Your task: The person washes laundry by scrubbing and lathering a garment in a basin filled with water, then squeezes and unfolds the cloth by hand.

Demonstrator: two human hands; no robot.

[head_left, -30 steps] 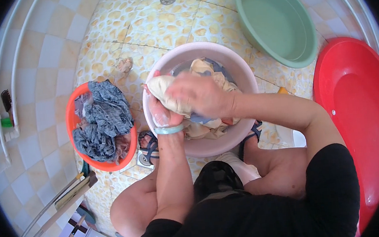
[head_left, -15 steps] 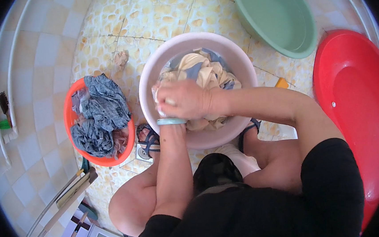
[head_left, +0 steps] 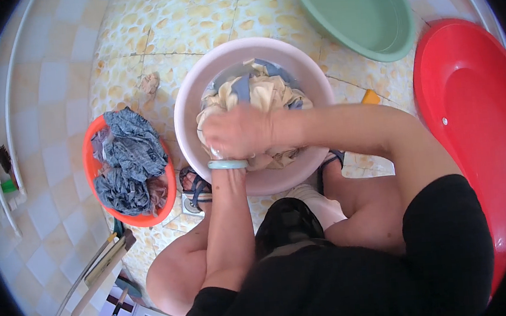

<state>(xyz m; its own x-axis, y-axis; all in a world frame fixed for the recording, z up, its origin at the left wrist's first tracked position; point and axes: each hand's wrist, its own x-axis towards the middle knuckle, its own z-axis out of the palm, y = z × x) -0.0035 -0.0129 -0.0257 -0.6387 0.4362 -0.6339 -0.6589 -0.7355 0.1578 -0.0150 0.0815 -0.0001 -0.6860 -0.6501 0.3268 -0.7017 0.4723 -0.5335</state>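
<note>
A pale pink basin (head_left: 190, 157) stands on the floor between my feet. Wet beige and blue-grey cloth (head_left: 265, 91) lies bunched in water inside it. My right hand (head_left: 236, 129), blurred by motion, is curled closed on part of the beige cloth at the basin's left side. Beneath it is my left hand (head_left: 258, 162), mostly covered by the right, so its fingers cannot be made out. A pale green bangle (head_left: 227, 164) circles my left wrist.
Left of the basin, an orange tub (head_left: 88, 153) holds dark grey-blue clothes (head_left: 136, 143). A green basin (head_left: 367, 18) with water stands at the far right. Beside it lies a large red tub (head_left: 468, 99). A yellow object (head_left: 370, 97) sits on the tiled floor near the pink basin.
My right hand has shifted slightly down and left over my left hand, still at the cloth. The whole view has shifted a little, moving the basins leftward and up.
</note>
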